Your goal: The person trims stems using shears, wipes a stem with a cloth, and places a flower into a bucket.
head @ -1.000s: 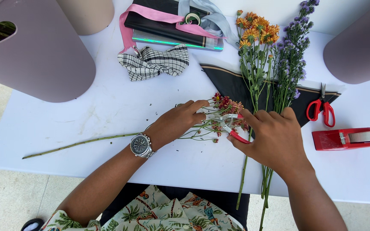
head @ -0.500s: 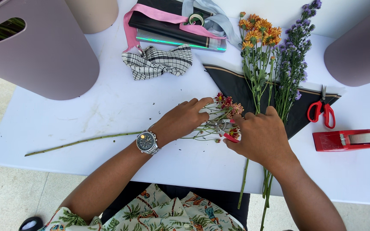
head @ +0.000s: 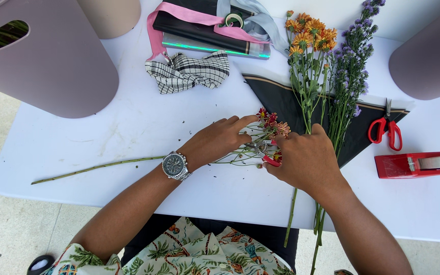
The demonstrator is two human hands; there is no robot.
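I see the stem point(head: 98, 166) lying long on the table point(head: 128, 117), running left to right, its red blooms point(head: 271, 121) between my hands. Left hand point(head: 217, 140) pins it, fingers flat. Right hand point(head: 306, 160), nearer the blooms, clenches red-handled snips point(head: 270, 159).

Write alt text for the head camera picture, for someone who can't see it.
Over a white table, the left hand steadies a long green flower stem with small red blooms while the right hand works red-handled snips at it. Beyond lie orange flowers and purple flowers on black wrapping paper, red scissors and a red tape dispenser.
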